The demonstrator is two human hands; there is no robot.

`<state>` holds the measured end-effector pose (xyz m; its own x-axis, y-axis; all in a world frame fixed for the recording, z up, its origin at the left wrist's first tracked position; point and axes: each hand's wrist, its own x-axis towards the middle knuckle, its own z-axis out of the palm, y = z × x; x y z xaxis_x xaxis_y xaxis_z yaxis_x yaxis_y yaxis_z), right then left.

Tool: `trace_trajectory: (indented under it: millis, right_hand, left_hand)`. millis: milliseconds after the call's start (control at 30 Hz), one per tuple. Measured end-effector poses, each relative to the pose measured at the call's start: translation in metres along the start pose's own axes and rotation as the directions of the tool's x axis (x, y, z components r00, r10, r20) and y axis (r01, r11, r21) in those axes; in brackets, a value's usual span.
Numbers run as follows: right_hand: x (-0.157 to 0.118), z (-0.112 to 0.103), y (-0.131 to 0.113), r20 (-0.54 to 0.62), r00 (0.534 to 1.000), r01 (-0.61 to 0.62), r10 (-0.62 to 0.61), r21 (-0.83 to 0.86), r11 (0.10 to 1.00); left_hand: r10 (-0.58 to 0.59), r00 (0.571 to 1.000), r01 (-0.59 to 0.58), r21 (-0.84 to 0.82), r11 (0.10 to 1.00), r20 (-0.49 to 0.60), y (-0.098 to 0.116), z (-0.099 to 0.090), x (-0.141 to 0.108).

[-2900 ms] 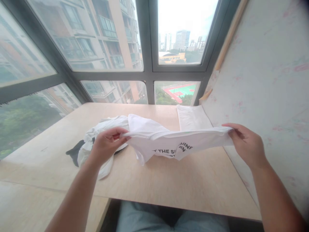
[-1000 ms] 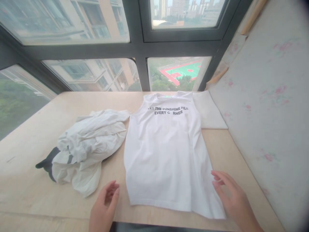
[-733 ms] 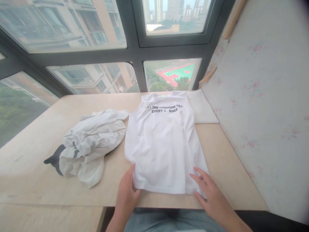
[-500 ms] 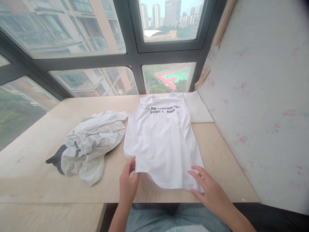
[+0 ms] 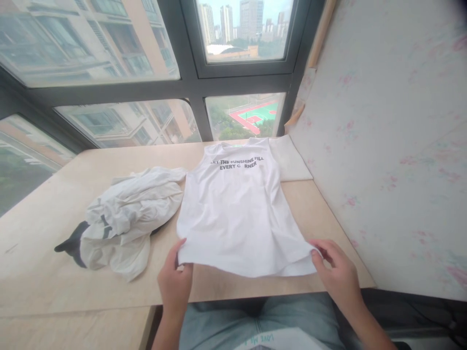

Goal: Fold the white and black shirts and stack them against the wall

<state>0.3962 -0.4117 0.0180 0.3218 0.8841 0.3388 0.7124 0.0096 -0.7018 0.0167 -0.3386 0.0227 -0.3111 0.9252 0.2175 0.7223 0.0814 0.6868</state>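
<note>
A white sleeveless shirt [image 5: 233,214] with dark lettering across its chest lies spread on the wooden table [image 5: 32,272], its neck toward the window and its hem toward me. At the hem's left corner, my left hand [image 5: 175,272] pinches the fabric between thumb and fingers. The right corner of the hem is gripped by my right hand [image 5: 333,267], which draws the cloth out to the side. Between the two hands the hem hangs in a shallow curve near the table's front edge.
Left of the shirt lies a crumpled pile of whitish clothes [image 5: 131,218] with a black piece [image 5: 75,245] sticking out. A folded white cloth [image 5: 292,160] sits at the back right, partly under the shirt. Windows [image 5: 244,116] border the back; a flowered wall [image 5: 383,146] stands right.
My right hand has moved outward, closed on the right hem corner and pulled it right. My left hand has shifted left with its corner. The hem is now wider and flatter.
</note>
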Motion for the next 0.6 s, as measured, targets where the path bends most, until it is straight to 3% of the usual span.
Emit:
trace_trajectory:
  millis: [100, 200, 267, 333, 433, 600]
  right_hand:
    - [0.008, -0.016, 0.005, -0.143, 0.99, -0.003, -0.009, -0.085, 0.996]
    - [0.009, -0.017, 0.019, -0.096, 0.993, 0.037, -0.062, -0.244, 0.969]
    - [0.005, -0.011, 0.031, 0.026, 0.997, 0.075, -0.07, -0.315, 0.946]
    - [-0.002, -0.004, 0.043, 0.148, 0.987, 0.111, -0.063, -0.339, 0.934]
    - [-0.012, 0.002, 0.056, 0.246, 0.968, 0.137, -0.05, -0.351, 0.926]
    - [-0.016, -0.002, 0.067, 0.204, 0.978, 0.118, -0.033, -0.419, 0.901]
  left_hand:
    - [-0.018, 0.983, 0.017, -0.01, 1.0, -0.182, 0.006, -0.024, 0.009]
    - [-0.036, 0.957, 0.044, 0.02, 0.999, -0.288, 0.004, -0.037, 0.016]
    - [-0.078, 0.976, 0.087, 0.035, 0.996, -0.202, -0.004, -0.035, 0.019]
    - [-0.115, 0.993, 0.116, 0.093, 0.989, -0.017, -0.014, -0.028, 0.018]
    - [-0.141, 0.972, 0.086, 0.273, 0.958, 0.188, -0.025, -0.015, 0.011]
    - [0.059, 0.972, -0.16, 0.457, 0.875, 0.228, -0.029, 0.0, -0.003]
